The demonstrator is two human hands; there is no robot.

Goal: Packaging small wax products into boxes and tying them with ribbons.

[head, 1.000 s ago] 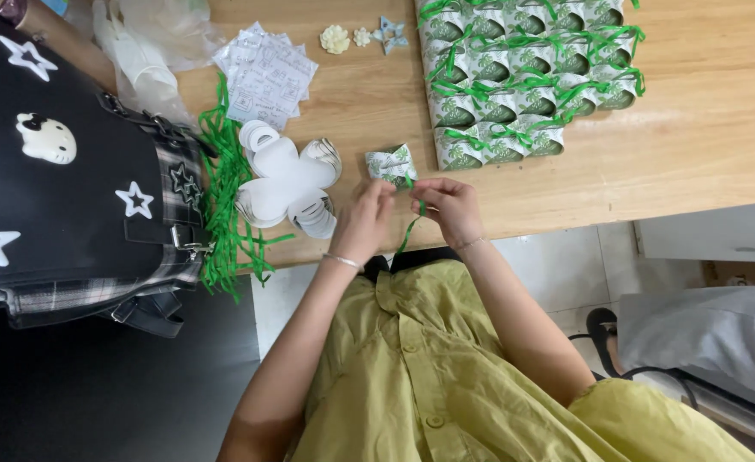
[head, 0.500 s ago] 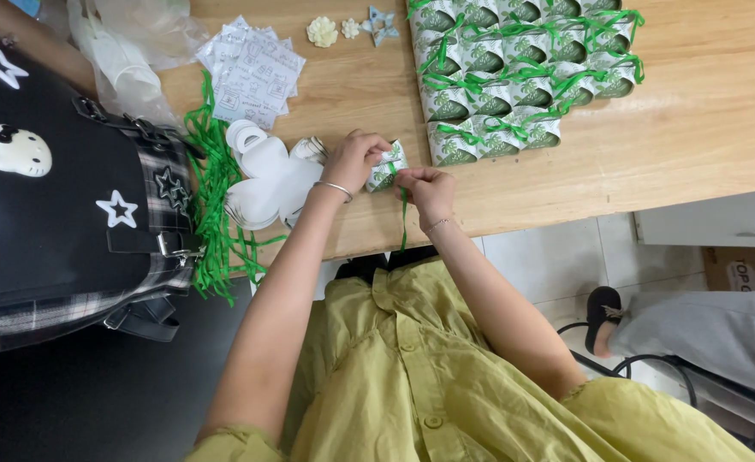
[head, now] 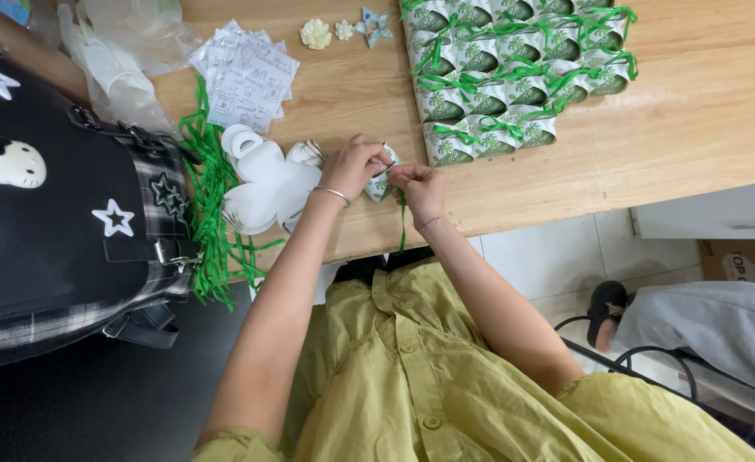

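Observation:
My left hand (head: 357,164) and my right hand (head: 419,186) meet over a small green-and-white gift box (head: 380,183) near the front edge of the wooden table (head: 694,120). Both hands pinch a thin green ribbon (head: 401,219) at the box, and its loose end hangs down over the table edge. A silver bracelet circles my left wrist. Just left of my hands lies a stack of white flower-shaped flat box blanks (head: 266,180).
Rows of finished boxes tied with green ribbon (head: 514,68) fill the table's back. A heap of green ribbons (head: 211,214), a printed sheet stack (head: 245,77), clear bags (head: 121,51) and a black bag with stars (head: 44,197) sit at left. Another person's foot (head: 609,308) shows at lower right.
My hands and the box shifted forward onto the table, then stayed together working the ribbon. The view has drifted slightly, so the table contents sit lower in frame.

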